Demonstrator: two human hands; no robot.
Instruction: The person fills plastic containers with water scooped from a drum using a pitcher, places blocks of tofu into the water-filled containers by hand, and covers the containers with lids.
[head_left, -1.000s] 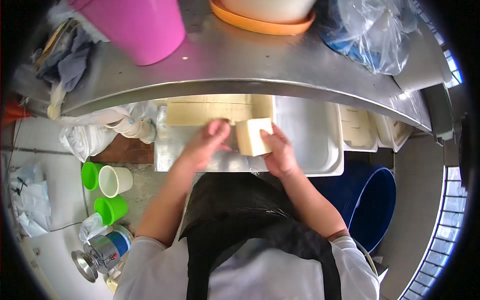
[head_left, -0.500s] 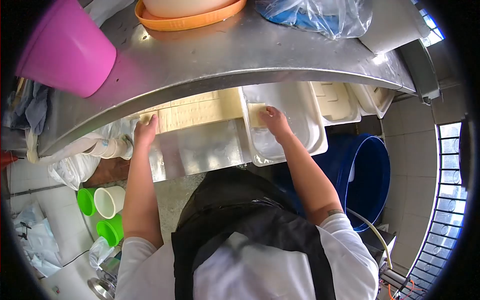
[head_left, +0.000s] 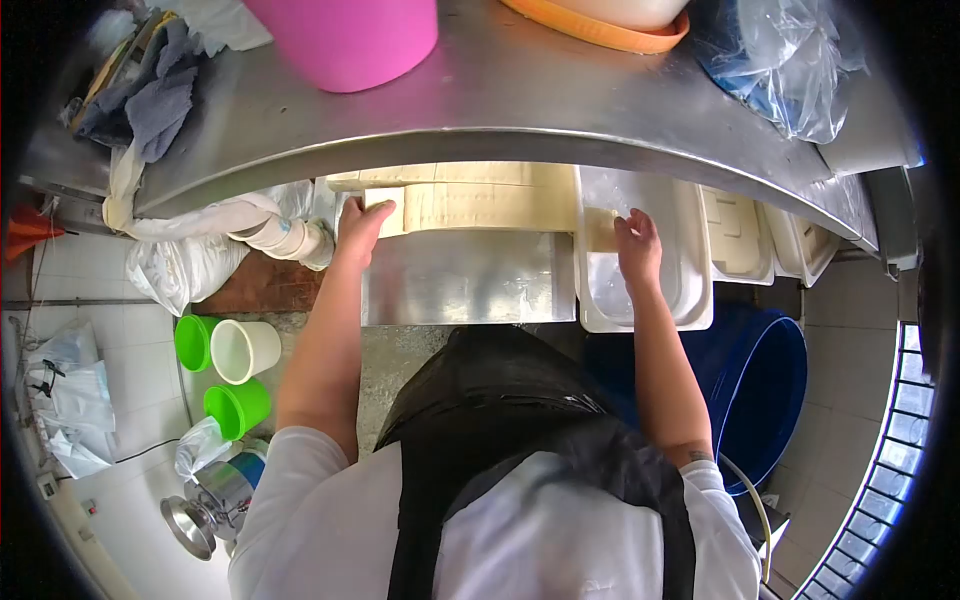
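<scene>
A row of pale yellow blocks [head_left: 490, 205], like cheese or tofu, lies on a metal surface under the shelf edge. My left hand [head_left: 362, 232] grips the block [head_left: 394, 212] at the row's left end, its thumb across the top. In the white tub [head_left: 650, 312] to the right, a single pale block [head_left: 600, 232] lies against the left wall. My right hand [head_left: 638, 245] is over the tub at this block's right edge, fingers loosely bent and apart. Whether its fingertips touch the block is hard to tell.
Overhead, a steel shelf [head_left: 560, 100] carries a pink bucket [head_left: 360, 45], an orange tray [head_left: 600, 28] and a plastic bag [head_left: 775, 70]. More white tubs [head_left: 738, 235] stand at right, above a blue drum [head_left: 755, 390]. Green buckets [head_left: 238, 408] are on the floor at left.
The view has turned, so everything appears shifted right. My left thumb now lies over the end block, which looks more distinct from the row. My right hand stays beside the block in the tub.
</scene>
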